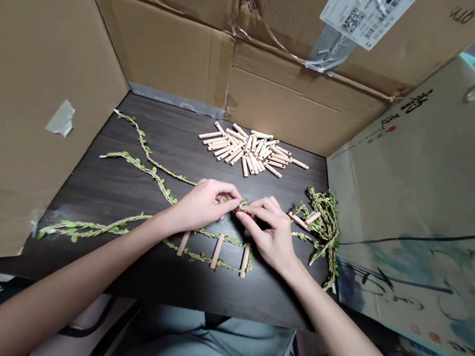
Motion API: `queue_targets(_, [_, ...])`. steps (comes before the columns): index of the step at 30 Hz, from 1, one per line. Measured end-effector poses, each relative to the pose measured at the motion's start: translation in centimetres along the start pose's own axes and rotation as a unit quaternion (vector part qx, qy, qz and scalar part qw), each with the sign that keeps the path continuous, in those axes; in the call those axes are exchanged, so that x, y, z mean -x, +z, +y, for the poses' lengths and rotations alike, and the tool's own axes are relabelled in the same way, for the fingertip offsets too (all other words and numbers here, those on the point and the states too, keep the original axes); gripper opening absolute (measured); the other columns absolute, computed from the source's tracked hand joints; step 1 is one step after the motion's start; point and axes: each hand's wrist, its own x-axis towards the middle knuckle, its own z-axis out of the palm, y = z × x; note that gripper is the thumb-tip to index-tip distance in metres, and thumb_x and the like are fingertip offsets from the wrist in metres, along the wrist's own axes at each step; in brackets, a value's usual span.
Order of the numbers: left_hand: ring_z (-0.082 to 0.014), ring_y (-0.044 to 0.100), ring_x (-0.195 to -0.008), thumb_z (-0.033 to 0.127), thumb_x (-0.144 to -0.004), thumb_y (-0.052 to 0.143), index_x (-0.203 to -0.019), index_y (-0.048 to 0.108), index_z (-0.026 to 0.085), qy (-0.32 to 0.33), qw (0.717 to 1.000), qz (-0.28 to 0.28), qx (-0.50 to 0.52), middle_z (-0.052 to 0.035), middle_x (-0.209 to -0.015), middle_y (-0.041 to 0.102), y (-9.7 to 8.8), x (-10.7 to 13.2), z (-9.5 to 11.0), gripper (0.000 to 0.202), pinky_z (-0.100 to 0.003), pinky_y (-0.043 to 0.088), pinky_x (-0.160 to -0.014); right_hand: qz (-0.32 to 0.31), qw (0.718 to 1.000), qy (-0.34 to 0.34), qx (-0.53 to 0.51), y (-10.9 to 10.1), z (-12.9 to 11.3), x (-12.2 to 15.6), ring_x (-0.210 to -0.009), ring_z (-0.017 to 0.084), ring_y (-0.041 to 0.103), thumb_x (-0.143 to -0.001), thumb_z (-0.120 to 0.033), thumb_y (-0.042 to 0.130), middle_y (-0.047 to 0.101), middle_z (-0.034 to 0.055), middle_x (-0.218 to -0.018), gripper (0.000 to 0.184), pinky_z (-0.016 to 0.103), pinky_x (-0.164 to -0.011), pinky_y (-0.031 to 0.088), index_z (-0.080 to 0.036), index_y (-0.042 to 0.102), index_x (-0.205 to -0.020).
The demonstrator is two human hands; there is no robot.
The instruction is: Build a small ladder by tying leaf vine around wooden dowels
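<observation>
My left hand point(203, 205) and my right hand point(268, 232) meet over the dark table, their fingertips pinching a short length of green-leafed twine vine point(242, 204). Anything else between the fingers is hidden. Below my hands, several pale wooden dowels point(217, 251) lie as rungs between two vine strands, forming a small ladder. Loose vine strands point(145, 168) trail left of my left hand. A heap of loose wooden dowels point(248, 153) lies beyond my fingertips. Right of my right hand sits a tangled vine bunch point(321, 226) with dowels tied in.
The dark wood-grain table point(174, 132) is walled by cardboard panels point(41, 67) at the left and back. A printed paper bag point(410, 190) stands along the right side. My lap shows below the table's near edge.
</observation>
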Motion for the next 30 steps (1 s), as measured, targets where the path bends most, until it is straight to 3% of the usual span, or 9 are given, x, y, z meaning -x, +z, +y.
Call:
queue_targets(4, [-0.0132,0.060,-0.066,0.036,-0.095,0.058,-0.084,0.075,0.015,0.010,1.000,-0.009,0.001,-0.0019,-0.075,0.073,-0.1,0.0,0.2,0.030,-0.022,0.042,-0.062,0.014,0.999,0.019,-0.036,0.1,-0.1,-0.1,-0.084,0.021,0.064,-0.096,-0.027,0.071,0.074,0.0046,-0.088,0.012,0.039,-0.082,0.051,-0.025,0.082,-0.098])
queue_targets(8, [-0.0110,0.047,-0.055,0.044,-0.099,0.053,-0.083,0.071,0.015,-0.020,0.996,-0.052,0.073,0.0021,-0.059,0.058,-0.2,0.0,0.2,0.038,-0.023,0.037,-0.056,0.041,0.996,0.037,-0.075,0.1,0.0,-0.1,-0.084,0.020,0.065,-0.096,-0.029,0.071,0.072,0.0049,-0.089,0.013,0.037,-0.080,0.052,-0.024,0.083,-0.100])
queue_targets(13, [-0.0113,0.046,-0.057,0.054,-0.098,0.056,-0.088,0.072,0.014,-0.044,0.985,-0.101,0.135,0.0018,-0.061,0.056,-0.3,0.0,0.0,0.045,-0.023,0.036,-0.057,0.066,0.997,-0.019,0.020,0.2,0.5,0.1,-0.082,0.020,0.061,-0.098,-0.026,0.070,0.070,0.0047,-0.088,0.014,0.038,-0.077,0.047,-0.024,0.082,-0.103])
queue_targets(19, [-0.0107,0.047,-0.058,0.053,-0.090,0.067,-0.081,0.074,0.012,-0.043,0.992,-0.077,0.091,-0.0003,-0.066,0.063,-0.1,0.2,0.1,0.043,-0.023,0.036,-0.057,0.050,0.971,-0.109,0.209,0.2,0.9,0.4,-0.083,0.021,0.056,-0.103,-0.027,0.063,0.072,0.0066,-0.089,0.018,0.038,-0.073,0.036,-0.023,0.081,-0.102])
queue_targets(24, [-0.0112,0.049,-0.060,0.045,-0.091,0.062,-0.078,0.075,0.012,-0.042,0.996,-0.068,0.039,-0.0026,-0.071,0.069,-0.3,0.1,0.0,0.038,-0.023,0.034,-0.057,0.057,0.967,-0.131,0.212,0.3,1.0,0.3,-0.081,0.019,0.058,-0.102,-0.026,0.066,0.074,0.0056,-0.091,0.014,0.037,-0.074,0.035,-0.022,0.080,-0.105])
queue_targets(30, [-0.0093,0.040,-0.057,0.029,-0.084,0.061,-0.069,0.074,0.013,-0.012,0.999,0.008,-0.048,0.0035,-0.056,0.051,0.5,0.4,0.3,0.025,-0.022,0.030,-0.056,0.056,0.962,-0.165,0.212,0.3,1.0,0.4,-0.081,0.019,0.061,-0.101,-0.023,0.070,0.079,0.0034,-0.092,0.009,0.039,-0.077,0.034,-0.021,0.078,-0.104])
